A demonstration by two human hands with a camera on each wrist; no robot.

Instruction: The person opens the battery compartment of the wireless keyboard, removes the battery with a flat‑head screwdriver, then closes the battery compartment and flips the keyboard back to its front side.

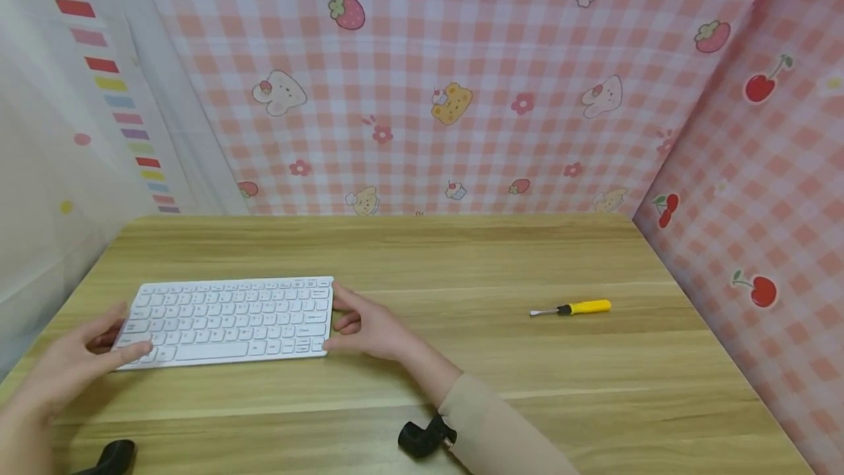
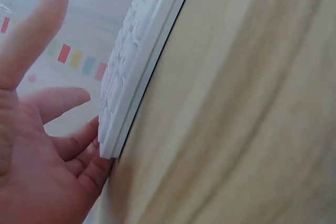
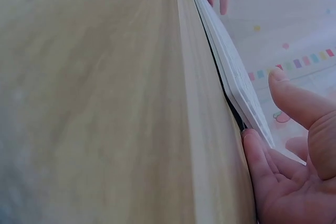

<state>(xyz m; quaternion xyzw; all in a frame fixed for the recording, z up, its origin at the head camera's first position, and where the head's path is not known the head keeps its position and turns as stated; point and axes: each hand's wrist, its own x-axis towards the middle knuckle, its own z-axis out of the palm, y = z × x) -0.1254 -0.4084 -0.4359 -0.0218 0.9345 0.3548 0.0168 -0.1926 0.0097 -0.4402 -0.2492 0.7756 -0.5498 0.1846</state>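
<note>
A white keyboard (image 1: pixel 227 321) lies on the wooden table, at the left in the head view. My left hand (image 1: pixel 72 361) is at its left end; in the left wrist view, the thumb (image 2: pixel 39 30) stands raised off the keys while lower fingers touch the keyboard's corner. At the opposite end is my right hand (image 1: pixel 369 328), with fingertips (image 3: pixel 252 140) against the keyboard's edge. Its thumb stands apart from the keyboard in the right wrist view. Neither thumb presses on the keyboard there.
A screwdriver with a yellow handle (image 1: pixel 589 306) lies on the right part of the wooden table (image 1: pixel 501 262). Patterned cloth (image 1: pixel 409 57) hangs behind the table and along its right side. Black curved pieces (image 1: pixel 422 437) are near both forearms.
</note>
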